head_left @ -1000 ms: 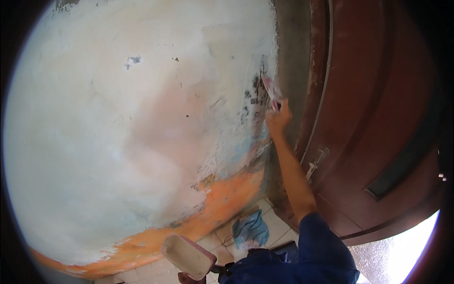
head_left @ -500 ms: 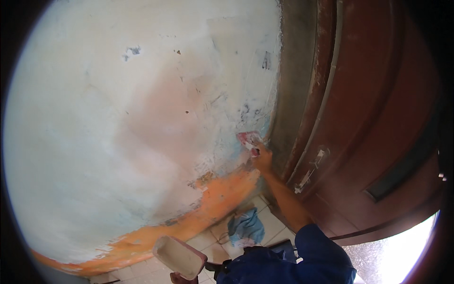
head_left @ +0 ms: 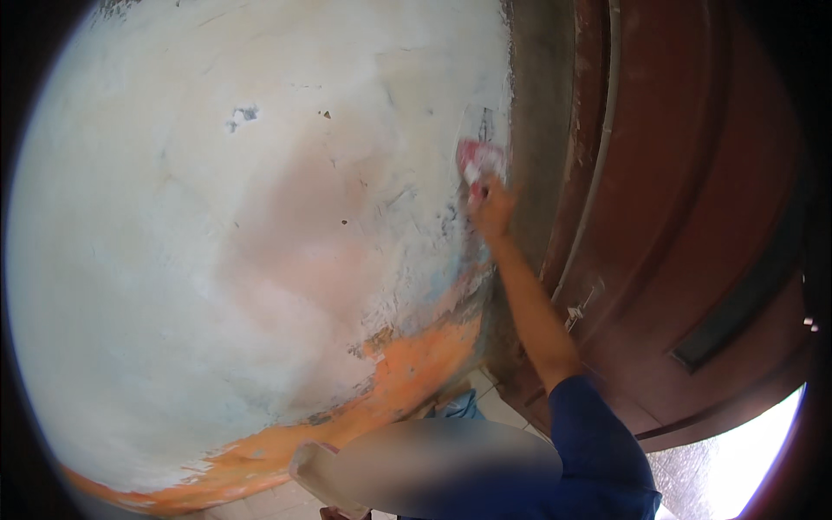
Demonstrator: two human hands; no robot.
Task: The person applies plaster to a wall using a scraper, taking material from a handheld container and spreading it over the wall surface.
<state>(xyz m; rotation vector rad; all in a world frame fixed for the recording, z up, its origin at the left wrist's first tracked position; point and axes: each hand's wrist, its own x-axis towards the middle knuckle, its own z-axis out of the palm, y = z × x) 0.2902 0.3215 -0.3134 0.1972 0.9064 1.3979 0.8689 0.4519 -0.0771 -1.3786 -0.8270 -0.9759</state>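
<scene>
High on the plastered wall point(head_left: 173, 243), close to its right edge, my right hand point(head_left: 493, 211) is closed round the handle of a putty knife point(head_left: 479, 158). Its reddish blade, smeared with white, lies against or very near the wall, just below a dark scuffed spot. At the bottom of the view my left hand point(head_left: 333, 514) is only partly seen, closed at the lower end of a pale oblong tray point(head_left: 314, 472). A blurred oval patch covers part of the tray and the area right of it, so the tray's contents are mostly hidden.
Bare orange paint point(head_left: 425, 351) runs along the wall's foot above a tiled floor point(head_left: 494, 407). Blue cloth point(head_left: 461, 406) lies on the tiles, partly hidden. Right of the wall stand a brown frame and a dark red door point(head_left: 667, 199), with bright light at the lower right.
My right hand has moved up the wall with the putty knife, from near the orange band to beside the dark spot. The tray is still low at the left, now partly covered.
</scene>
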